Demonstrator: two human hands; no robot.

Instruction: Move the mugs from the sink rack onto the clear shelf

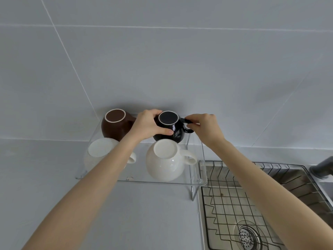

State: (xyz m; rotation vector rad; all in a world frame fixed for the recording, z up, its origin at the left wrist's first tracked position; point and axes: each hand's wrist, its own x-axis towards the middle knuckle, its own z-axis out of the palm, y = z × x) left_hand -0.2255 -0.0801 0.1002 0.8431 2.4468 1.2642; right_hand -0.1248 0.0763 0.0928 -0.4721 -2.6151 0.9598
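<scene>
The black mug (170, 126) sits upside down at the back right of the clear shelf (158, 181), base up, against the tiled wall (180, 60). A person's left hand (148, 124) wraps its glossy body, thumb across the front, while the right hand (204, 128) pinches the handle between thumb and fingers, so both hands are closed on this one mug. Glazed ceramic of this kind is likely rigid, fairly weighty for its size, slick under the fingers and liable to chip if knocked, so the two-handed hold, body plus handle, looks the safer grip.

Three other mugs crowd the shelf, all inverted. A brown mug (116, 124) stands just left of the black one at the back. A white mug (165, 160) stands directly in front of the black one, very near it, handle pointing right. A second white mug (101, 154) occupies the front left of the shelf, partly hidden by the left forearm. With so little room between them, any shift of the black mug risks clinking against the brown or the front white neighbour.

Right of the shelf and lower, the wire sink rack (243, 204) lies across the steel sink (295, 179), with no mugs on the part in view, and a drain strainer (247, 236) shows beneath it. A dark tap (322, 168) juts in at the far right.
</scene>
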